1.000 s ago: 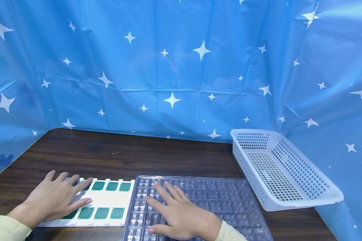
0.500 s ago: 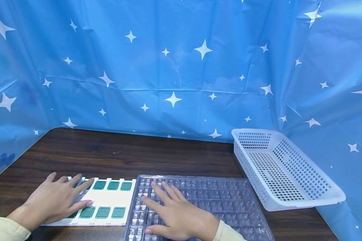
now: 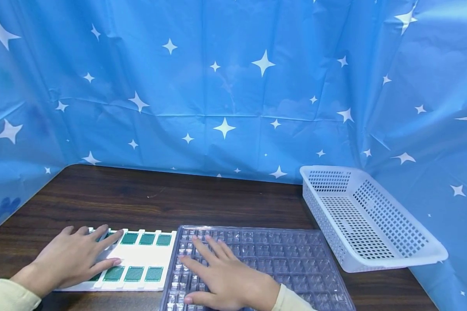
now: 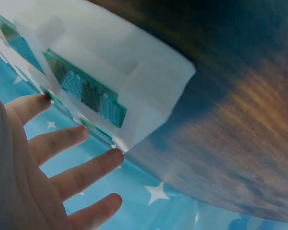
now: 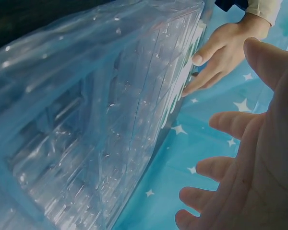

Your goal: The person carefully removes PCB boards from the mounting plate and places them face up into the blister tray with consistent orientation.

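1. The left hand (image 3: 71, 259) is spread out, gripping nothing, over the white holder (image 3: 144, 255). It hides some green boards (image 3: 134, 274).
2. The right hand (image 3: 229, 278), also spread and gripping nothing, is over the clear tray (image 3: 292, 259). Touching or not is hard to see.
3. The tray, just right of the holder, has its near edge cut off.
4. Since a second ago, the right hand has slid slightly left.
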`<state>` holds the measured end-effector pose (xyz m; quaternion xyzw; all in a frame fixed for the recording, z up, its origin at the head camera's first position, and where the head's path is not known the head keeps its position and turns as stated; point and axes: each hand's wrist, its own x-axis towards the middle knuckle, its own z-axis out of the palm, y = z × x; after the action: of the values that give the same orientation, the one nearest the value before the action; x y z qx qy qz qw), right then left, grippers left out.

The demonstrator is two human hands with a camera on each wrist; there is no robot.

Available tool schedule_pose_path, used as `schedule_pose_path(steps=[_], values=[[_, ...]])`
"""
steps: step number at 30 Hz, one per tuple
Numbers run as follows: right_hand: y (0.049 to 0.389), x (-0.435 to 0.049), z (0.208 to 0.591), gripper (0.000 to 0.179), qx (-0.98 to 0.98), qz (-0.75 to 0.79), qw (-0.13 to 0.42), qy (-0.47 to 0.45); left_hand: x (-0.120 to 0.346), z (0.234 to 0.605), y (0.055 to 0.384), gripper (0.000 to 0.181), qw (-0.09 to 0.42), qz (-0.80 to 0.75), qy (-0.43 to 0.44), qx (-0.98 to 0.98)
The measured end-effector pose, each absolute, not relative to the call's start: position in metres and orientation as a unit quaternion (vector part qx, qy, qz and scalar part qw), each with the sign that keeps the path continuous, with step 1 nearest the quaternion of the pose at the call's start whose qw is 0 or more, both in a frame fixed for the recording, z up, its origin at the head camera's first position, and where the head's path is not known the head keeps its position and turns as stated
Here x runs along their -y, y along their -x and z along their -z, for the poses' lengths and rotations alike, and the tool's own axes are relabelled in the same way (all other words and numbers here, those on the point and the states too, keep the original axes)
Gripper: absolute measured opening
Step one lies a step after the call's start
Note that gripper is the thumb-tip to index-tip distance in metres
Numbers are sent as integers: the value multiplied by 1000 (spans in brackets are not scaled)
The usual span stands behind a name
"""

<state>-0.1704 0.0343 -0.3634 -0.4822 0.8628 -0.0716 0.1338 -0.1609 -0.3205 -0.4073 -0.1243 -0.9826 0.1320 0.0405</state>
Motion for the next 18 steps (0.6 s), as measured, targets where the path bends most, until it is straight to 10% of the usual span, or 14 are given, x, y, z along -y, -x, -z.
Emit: schedule_pose_path(steps=[18], values=[[176,-8,361,67,-856,88,135,491,320,393,170,76,1,-133,144,981]])
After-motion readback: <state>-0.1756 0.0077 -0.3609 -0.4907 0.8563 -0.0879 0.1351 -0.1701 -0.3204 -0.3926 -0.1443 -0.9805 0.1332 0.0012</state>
